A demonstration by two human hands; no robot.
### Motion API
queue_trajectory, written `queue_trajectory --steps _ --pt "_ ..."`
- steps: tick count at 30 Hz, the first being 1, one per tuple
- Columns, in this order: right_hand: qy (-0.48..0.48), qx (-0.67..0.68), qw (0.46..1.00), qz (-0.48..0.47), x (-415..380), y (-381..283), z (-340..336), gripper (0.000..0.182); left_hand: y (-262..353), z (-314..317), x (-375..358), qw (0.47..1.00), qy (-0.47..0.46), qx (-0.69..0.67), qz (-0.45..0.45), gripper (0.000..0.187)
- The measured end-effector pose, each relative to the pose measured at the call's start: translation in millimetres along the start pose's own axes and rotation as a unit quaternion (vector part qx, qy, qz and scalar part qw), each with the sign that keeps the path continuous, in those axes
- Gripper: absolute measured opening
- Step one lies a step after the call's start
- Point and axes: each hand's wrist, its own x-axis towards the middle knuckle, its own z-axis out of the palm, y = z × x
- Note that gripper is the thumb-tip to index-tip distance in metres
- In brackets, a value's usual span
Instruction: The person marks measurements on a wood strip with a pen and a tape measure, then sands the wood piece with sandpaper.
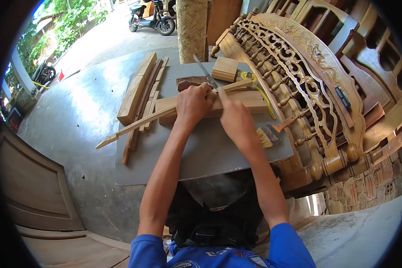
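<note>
A long thin wooden strip (152, 117) lies slanted across a thick wooden block (253, 102) on the grey board (201, 152). My left hand (194, 103) is closed round the strip near the block. A narrow metal blade (204, 69), like a file or saw, reaches up and left from my right hand (237, 119), whose fingers are closed; its handle is hidden in the hand. The blade crosses the strip just right of my left hand. Behind my left hand sits a dark wooden piece (185, 83), partly covered.
Wooden pieces (140, 89) lie along the board's left side. A square block (225, 69), a yellow tool (267, 99) and a brush (268, 136) are at the right. Carved wooden panels (295, 85) stand beyond. A post (192, 31) rises behind; a motorbike (152, 20) is farther off.
</note>
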Motion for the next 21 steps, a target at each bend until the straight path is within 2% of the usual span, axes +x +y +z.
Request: queue_trajectory --steps 4,6,8,10,13,15,17,19,21 --pt "-0.011 -0.001 1.0 0.024 12 -2 11 0.046 0 0 1 1.0 -0.001 0.013 0.002 0.018" --pt "0.031 -0.017 0.999 0.005 -33 -3 -3 0.053 1 0 -1 1.0 0.003 0.022 0.001 0.018" --pt "-0.054 -0.017 0.996 0.063 -86 -11 -33 0.063 2 -1 -1 1.0 -0.003 0.01 -0.002 0.018" --pt "-0.073 -0.022 0.993 0.088 -129 -11 -42 0.072 1 -1 2 1.0 -0.001 0.012 -0.009 0.018" --pt "-0.074 -0.025 0.992 0.102 -112 -10 -46 0.071 3 -1 2 1.0 -0.007 0.023 -0.01 0.018" --pt "-0.044 -0.012 0.998 0.049 -78 -4 -33 0.062 0 -1 2 1.0 -0.01 0.015 -0.003 0.018" --pt "0.033 -0.004 0.999 -0.008 -35 4 0 0.052 1 -1 1 1.0 -0.019 0.017 -0.009 0.018" --pt "0.003 0.009 1.0 0.012 3 -2 8 0.047 1 -3 4 1.0 -0.017 0.021 -0.012 0.018" --pt "0.015 0.011 1.0 0.012 -1 -1 9 0.047 1 -1 2 1.0 -0.015 0.025 -0.013 0.018"
